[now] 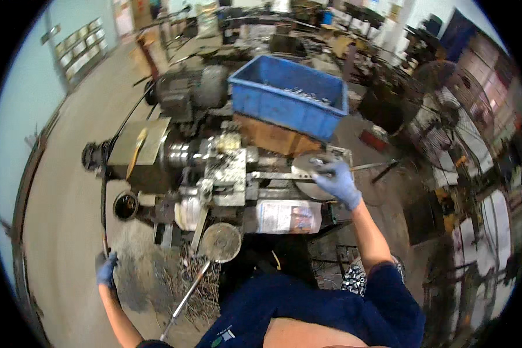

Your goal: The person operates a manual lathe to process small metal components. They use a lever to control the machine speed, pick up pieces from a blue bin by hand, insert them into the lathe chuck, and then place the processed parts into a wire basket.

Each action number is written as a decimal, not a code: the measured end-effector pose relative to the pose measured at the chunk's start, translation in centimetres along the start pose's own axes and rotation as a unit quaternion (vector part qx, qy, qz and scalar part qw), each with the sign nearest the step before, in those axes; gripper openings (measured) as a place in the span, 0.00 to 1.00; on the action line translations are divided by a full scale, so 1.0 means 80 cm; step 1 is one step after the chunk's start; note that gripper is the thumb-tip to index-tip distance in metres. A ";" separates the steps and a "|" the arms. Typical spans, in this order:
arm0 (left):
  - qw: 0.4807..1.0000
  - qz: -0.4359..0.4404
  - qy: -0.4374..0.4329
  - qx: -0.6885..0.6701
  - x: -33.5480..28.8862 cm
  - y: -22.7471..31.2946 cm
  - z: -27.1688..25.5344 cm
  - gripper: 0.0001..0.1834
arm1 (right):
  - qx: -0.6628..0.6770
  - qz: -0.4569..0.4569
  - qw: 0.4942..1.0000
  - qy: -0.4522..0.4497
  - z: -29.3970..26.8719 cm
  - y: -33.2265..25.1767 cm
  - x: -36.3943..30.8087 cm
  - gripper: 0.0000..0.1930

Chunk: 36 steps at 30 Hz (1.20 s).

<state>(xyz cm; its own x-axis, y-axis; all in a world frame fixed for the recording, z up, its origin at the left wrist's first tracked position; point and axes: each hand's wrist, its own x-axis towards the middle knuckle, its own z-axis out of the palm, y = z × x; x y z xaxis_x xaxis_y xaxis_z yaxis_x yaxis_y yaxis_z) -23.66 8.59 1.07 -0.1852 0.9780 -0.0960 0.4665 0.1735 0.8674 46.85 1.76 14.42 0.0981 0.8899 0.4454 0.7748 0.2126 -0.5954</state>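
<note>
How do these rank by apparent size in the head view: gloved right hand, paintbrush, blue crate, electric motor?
1. Blue crate
2. Electric motor
3. Gloved right hand
4. Paintbrush, long but much slimmer

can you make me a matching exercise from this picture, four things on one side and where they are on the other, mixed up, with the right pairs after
Things
1. blue plastic crate
2. yellow-handled brush
3. gloved left hand
4. gloved right hand

Places
A. at the lower end of a long dark rod
B. at the round metal plate
C. on the brown box-like support behind the machine's bed
D. lying across the box-shaped metal housing

Right pairs: 1-C, 2-D, 3-A, 4-B
</note>
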 end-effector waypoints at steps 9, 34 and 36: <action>0.938 -0.035 0.040 0.344 -0.087 -0.018 -0.033 0.24 | -0.205 -0.266 0.909 -0.245 0.211 -0.179 0.171 0.25; 0.894 -0.016 0.132 0.427 -0.095 0.013 0.003 0.20 | 0.002 0.023 0.962 -0.273 0.321 -0.140 0.246 0.38; 0.895 -0.071 0.121 0.424 -0.091 0.038 0.010 0.20 | -0.009 0.090 0.946 -0.310 0.326 -0.137 0.261 0.39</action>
<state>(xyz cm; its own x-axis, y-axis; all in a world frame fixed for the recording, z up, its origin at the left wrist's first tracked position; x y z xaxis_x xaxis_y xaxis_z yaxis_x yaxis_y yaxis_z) -20.22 2.06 4.00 -0.4296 0.9027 0.0221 0.8925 0.4208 0.1622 24.07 28.54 12.80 -0.1522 0.9778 -0.1439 0.7916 0.0334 -0.6102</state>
